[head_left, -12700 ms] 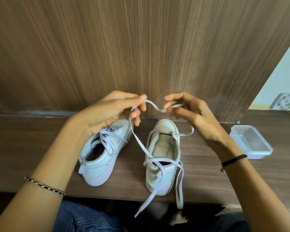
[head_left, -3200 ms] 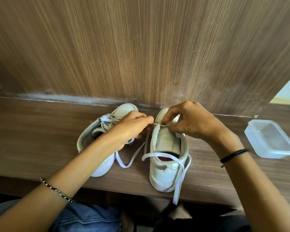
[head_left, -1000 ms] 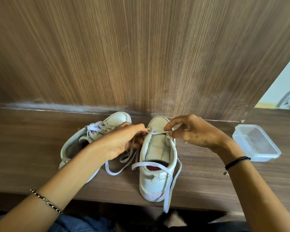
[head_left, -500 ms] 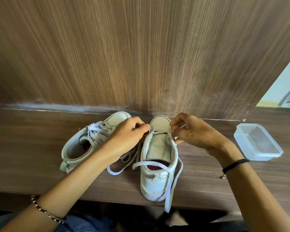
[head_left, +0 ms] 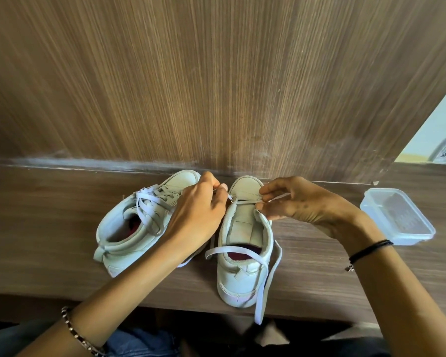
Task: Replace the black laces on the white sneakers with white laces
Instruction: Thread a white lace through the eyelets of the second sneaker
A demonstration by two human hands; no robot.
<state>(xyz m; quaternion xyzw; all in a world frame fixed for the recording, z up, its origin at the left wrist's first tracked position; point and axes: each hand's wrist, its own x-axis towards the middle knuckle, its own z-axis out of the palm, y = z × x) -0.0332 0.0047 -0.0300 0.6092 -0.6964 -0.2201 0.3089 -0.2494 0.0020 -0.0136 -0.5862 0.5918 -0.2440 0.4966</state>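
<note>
Two white sneakers stand on the wooden shelf, toes toward the wall. The left sneaker (head_left: 129,235) is laced in white. The right sneaker (head_left: 245,238) has a white lace (head_left: 264,282) across its lowest eyelets, with loose ends trailing over the heel and the shelf edge. My left hand (head_left: 198,215) pinches the lace at the left eyelet near the toe. My right hand (head_left: 301,202) pinches the lace at the right eyelet. No black lace is in view.
A clear plastic container (head_left: 397,217) sits on the shelf (head_left: 41,228) to the right of the shoes. A wood-grain wall panel (head_left: 216,86) rises directly behind the sneakers. The shelf's front edge runs just under the heels, above my lap.
Both hands have stayed at the right sneaker's toe eyelets, shifting only slightly. The lace across the front eyelets looks drawn straighter. The left sneaker has not moved.
</note>
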